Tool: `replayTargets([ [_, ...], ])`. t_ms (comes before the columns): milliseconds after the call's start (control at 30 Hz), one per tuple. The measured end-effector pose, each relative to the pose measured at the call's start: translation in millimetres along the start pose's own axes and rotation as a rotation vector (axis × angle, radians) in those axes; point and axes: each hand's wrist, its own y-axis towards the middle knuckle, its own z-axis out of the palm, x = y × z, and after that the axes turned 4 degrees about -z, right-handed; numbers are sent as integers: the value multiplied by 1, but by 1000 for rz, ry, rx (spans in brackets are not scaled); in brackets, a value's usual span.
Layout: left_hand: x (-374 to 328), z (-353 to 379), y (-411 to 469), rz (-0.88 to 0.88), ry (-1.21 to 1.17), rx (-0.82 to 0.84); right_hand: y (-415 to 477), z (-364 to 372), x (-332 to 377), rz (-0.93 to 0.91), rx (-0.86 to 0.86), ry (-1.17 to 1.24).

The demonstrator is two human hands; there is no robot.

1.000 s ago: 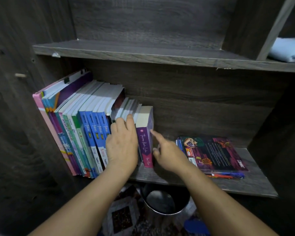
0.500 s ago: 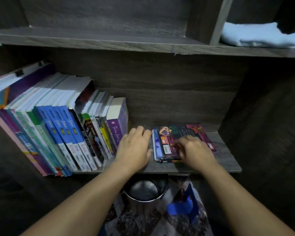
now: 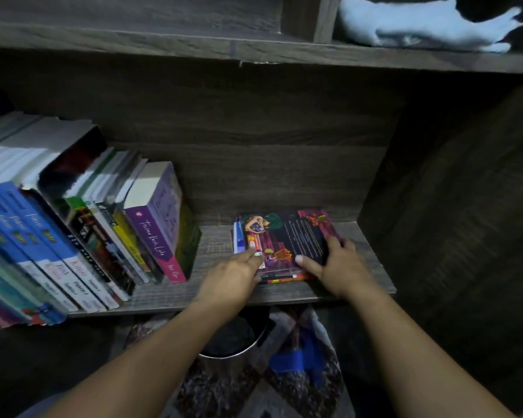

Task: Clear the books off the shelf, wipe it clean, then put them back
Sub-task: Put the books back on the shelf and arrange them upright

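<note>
Head view: left hand, fingers straight, touches the flat stack's left corner; right hand grips its right edge. Stack lies on the shelf, apart from upright books.

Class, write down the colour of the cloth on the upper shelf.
The cloth is pale blue; head view.
</note>
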Motion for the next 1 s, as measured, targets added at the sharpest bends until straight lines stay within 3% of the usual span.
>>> replayTargets([
  [133, 8, 2, 1, 8, -28, 7, 2, -4, 18, 116, -249, 39],
  [200, 15, 2, -1, 21, -23, 6, -3, -12, 30, 121, -364, 211],
  [267, 20, -1, -3, 35, -3, 5, -9, -21, 43, 80, -497, 402],
  [433, 32, -15, -14, 62, 69, -47, -23, -21, 81, -52, -755, 593],
  [633, 52, -64, -40, 110, 2, -482, -31, -4, 117, -387, -785, 658],
  [767, 71, -98, -57, -20, 6, -760, -40, 20, 142, -610, -820, 610],
  [867, 88, -112, -67, -178, 17, -840, -42, 34, 158, -729, -807, 551],
  [1000, 103, -119, -73, -275, 46, -783, -41, 43, 172, -804, -792, 540],
])
